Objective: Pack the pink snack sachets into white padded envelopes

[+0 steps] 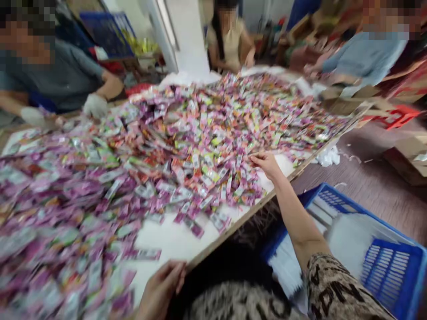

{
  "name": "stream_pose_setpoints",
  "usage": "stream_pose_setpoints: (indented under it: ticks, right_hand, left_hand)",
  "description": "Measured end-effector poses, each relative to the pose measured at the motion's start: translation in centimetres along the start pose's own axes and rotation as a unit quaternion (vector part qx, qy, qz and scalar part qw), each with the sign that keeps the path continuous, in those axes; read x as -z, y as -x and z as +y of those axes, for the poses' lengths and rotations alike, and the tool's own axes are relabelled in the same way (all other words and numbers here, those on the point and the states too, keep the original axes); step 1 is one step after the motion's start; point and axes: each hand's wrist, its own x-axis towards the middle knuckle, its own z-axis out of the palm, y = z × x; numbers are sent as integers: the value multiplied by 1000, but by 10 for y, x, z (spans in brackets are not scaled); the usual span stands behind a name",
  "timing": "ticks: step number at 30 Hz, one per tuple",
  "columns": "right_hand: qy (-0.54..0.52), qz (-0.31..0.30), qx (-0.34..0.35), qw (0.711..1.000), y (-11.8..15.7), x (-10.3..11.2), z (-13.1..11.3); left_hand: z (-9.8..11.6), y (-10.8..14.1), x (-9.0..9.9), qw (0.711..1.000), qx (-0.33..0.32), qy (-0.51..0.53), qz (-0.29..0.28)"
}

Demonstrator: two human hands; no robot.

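A broad heap of small purple, pink and green packets covers a white tabletop. My right hand reaches over the heap's right side, its thumb and fingers drawn together at the packets; what lies between them is too small to make out. Near the table's front edge rests my left hand, its fingers curled together, with a few loose packets beyond it. Whether it holds anything is hidden. Much of the left side is smeared by motion.
A blue plastic crate with white contents stands on the floor at the right. Cardboard boxes and a red crate lie farther right. A person with white gloves is at the left; two more people sit across the table.
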Motion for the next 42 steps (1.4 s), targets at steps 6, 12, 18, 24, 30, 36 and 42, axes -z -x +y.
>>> stream_pose_setpoints:
  ticks: [6, 12, 18, 24, 30, 36, 42]
  right_hand:
    - [53, 52, -19, 997, 50, 4, 45]
    - [158, 16, -49, 986, 42, -18, 34]
    - [438, 31, -28, 898, 15, -78, 38]
    - [485, 23, -39, 873, 7, -82, 59]
    - [287, 68, 41, 955, 25, -75, 46]
    - [270, -197, 82, 939, 73, -136, 30]
    - [501, -354, 217, 760, 93, -176, 46]
  left_hand:
    - [4, -7, -6, 999, -32, -12, 28]
    - [-5, -16, -9, 995, -65, 38, 67]
    - [-9, -14, -2, 993, -109, 25, 43]
    - [-15, -18, 4, 991, -119, 57, 33]
    - [-11, -23, 1, 993, -79, 86, 11]
    - [2, -42, -4, 980, -83, 173, 45]
    - [29, -80, -22, 971, -79, 211, 81]
